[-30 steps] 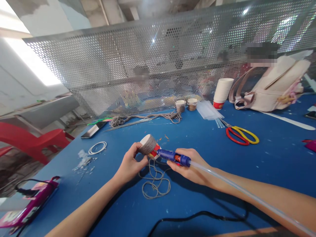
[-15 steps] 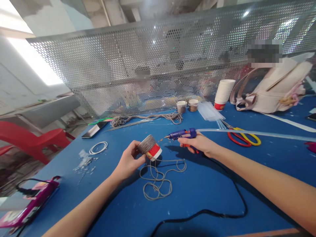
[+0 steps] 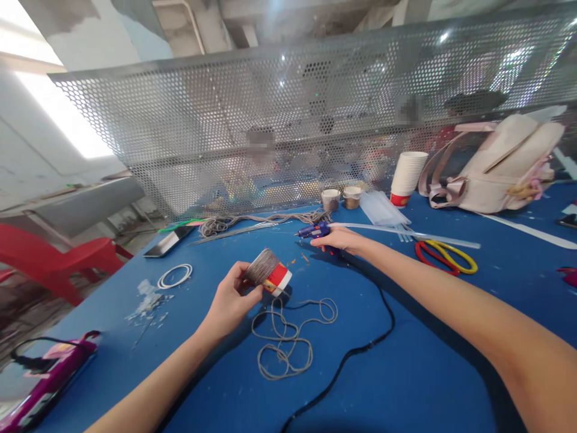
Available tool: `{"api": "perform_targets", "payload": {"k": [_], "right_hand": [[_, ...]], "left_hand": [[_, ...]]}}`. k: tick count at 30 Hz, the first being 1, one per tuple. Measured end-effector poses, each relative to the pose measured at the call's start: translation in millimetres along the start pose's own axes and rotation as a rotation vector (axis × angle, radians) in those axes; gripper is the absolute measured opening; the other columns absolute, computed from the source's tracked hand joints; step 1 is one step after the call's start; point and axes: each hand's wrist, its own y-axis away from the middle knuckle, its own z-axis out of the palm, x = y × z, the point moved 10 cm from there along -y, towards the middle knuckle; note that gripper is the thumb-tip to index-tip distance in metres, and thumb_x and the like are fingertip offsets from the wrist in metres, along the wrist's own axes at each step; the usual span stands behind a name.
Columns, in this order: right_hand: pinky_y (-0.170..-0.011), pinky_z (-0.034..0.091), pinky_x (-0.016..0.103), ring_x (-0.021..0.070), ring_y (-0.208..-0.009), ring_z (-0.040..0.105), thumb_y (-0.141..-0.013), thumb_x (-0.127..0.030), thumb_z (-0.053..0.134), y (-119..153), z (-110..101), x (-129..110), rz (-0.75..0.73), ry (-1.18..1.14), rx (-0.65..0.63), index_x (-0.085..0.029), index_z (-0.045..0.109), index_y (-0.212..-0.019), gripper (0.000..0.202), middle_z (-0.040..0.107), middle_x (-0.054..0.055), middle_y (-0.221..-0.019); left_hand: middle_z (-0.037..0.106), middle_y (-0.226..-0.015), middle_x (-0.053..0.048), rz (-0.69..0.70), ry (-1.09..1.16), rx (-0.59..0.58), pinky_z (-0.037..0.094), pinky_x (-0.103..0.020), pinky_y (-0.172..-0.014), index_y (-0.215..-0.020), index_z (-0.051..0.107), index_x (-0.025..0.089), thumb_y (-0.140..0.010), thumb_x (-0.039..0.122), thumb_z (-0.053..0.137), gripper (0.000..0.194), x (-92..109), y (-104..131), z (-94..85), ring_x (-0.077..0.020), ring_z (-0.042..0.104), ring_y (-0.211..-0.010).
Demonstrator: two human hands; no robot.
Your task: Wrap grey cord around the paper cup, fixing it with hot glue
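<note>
My left hand (image 3: pixel 235 297) is closed round a paper cup (image 3: pixel 278 278), tilted on its side above the blue table. Grey cord is wound about part of the cup; a red and white band stays bare. From it a loose length of grey cord (image 3: pixel 285 340) trails in loops on the table. My right hand (image 3: pixel 341 239) grips a blue hot glue gun (image 3: pixel 315 231), its nozzle pointing left, beyond the cup and apart from it. A long clear glue stick (image 3: pixel 406 233) sticks out of the gun's back, and its black cable runs toward me.
Scissors (image 3: pixel 446 257) lie right of my right forearm. Along the perforated metal screen (image 3: pixel 202 144) stand two cord-wrapped cups (image 3: pixel 330 200), stacked paper cups (image 3: pixel 408 174) and a backpack (image 3: pixel 500 171). A grey cord bundle (image 3: pixel 220 226), a phone (image 3: pixel 169 242) and a purple power strip (image 3: pixel 54 385) are to the left.
My right hand has carried the glue gun left and away from me, toward the screen. The cup in my left hand has stayed nearly in place.
</note>
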Motion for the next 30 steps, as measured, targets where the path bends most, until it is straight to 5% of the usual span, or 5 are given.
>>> {"api": "perform_targets", "payload": {"k": [12, 16, 20, 24, 30], "right_hand": [[-0.079, 0.046, 0.028, 0.0193, -0.087, 0.062, -0.072, -0.031, 0.068, -8, 5, 5, -0.074, 0.171, 0.118, -0.017, 0.067, -0.098, 0.029, 0.07, 0.004, -0.095], [-0.083, 0.044, 0.037, 0.0253, -0.094, 0.059, -0.073, -0.04, 0.066, 18, -15, 9, -0.03, 0.258, 0.233, -0.015, 0.063, -0.097, 0.034, 0.066, 0.011, -0.103], [-0.075, 0.043, 0.037, 0.0215, -0.078, 0.058, -0.078, -0.038, 0.059, 66, -29, -8, -0.089, 0.357, 0.389, -0.019, 0.057, -0.078, 0.019, 0.064, 0.006, -0.08], [-0.069, 0.046, 0.031, 0.0148, -0.069, 0.056, -0.077, -0.03, 0.062, 88, 20, -36, -0.252, 0.048, 0.155, -0.019, 0.054, -0.078, 0.013, 0.06, 0.001, -0.076], [-0.074, 0.051, 0.029, 0.0145, -0.088, 0.06, -0.058, -0.021, 0.078, 78, 99, -31, 0.082, -0.713, -0.102, -0.018, 0.05, -0.098, 0.049, 0.057, 0.006, -0.106]], "left_hand": [[0.061, -0.077, 0.001, 0.013, -0.097, 0.031, 0.048, -0.025, -0.068, -0.085, 0.053, 0.019, -0.068, 0.027, 0.061, 0.02, 2, 1, -3.1, -0.0132, 0.058, -0.07], [0.061, -0.078, 0.001, -0.003, -0.08, 0.028, 0.048, -0.026, -0.069, -0.086, 0.053, 0.019, -0.069, 0.027, 0.061, 0.02, 4, 2, -2.0, -0.0127, 0.058, -0.07], [0.061, -0.079, 0.001, -0.02, -0.066, 0.017, 0.049, -0.027, -0.069, -0.086, 0.053, 0.018, -0.069, 0.027, 0.061, 0.021, 6, 5, 2.7, -0.0133, 0.058, -0.071], [0.062, -0.081, 0.0, -0.026, -0.047, 0.006, 0.049, -0.028, -0.071, -0.087, 0.053, 0.018, -0.068, 0.029, 0.061, 0.023, 9, 8, 10.7, -0.0144, 0.059, -0.074], [0.063, -0.083, -0.001, 0.025, -0.099, 0.045, 0.049, -0.031, -0.076, -0.094, 0.051, 0.019, -0.069, 0.022, 0.053, 0.026, 15, 15, 11.0, -0.0157, 0.06, -0.077]]}}
